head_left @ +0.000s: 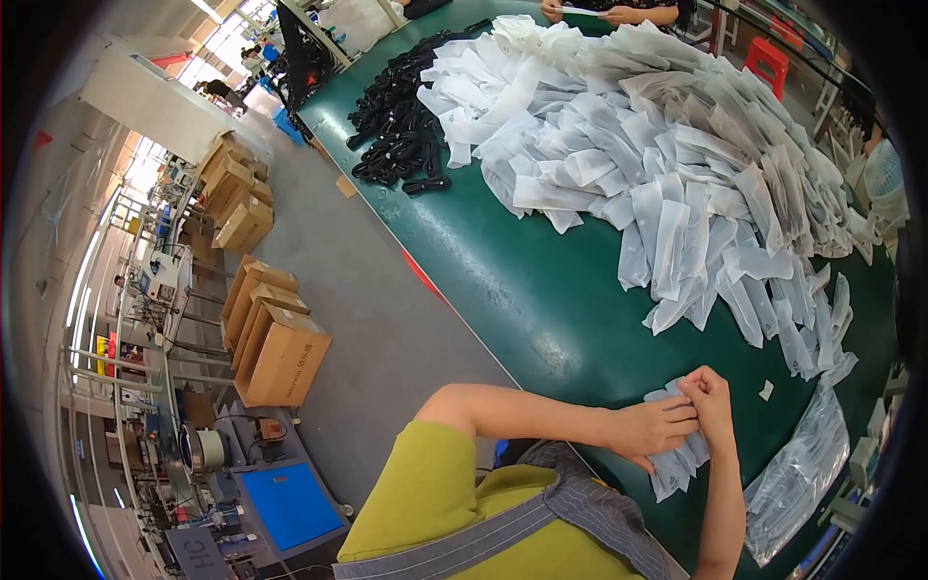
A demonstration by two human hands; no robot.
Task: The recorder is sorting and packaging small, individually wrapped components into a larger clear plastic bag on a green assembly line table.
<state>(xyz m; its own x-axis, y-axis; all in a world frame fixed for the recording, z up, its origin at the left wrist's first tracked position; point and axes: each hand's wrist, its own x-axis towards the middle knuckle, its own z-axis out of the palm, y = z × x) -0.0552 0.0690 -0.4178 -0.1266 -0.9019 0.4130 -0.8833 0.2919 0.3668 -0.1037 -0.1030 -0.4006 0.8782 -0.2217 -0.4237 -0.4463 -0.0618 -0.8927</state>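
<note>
Close to my body, a few frosted white plastic bags [674, 472] lie on the green table. My left hand [653, 428] is closed over them, palm down, with the bags showing above and below it. My right hand [710, 398] pinches at their upper right, its fingertips meeting those of my left hand; exactly what the pinch covers is partly hidden. A small white paper scrap [767, 391] lies to the right of my right hand. At the right edge rests a clear plastic bag [800, 469] with pale contents.
A large heap of frosted bags [628, 145] spreads over the far table [464, 251]. Black strap-like items [401, 121] are piled on its left. Another person's hands [590, 12] hold a white strip at the far edge. Cardboard boxes [290, 358] stand on the floor at left.
</note>
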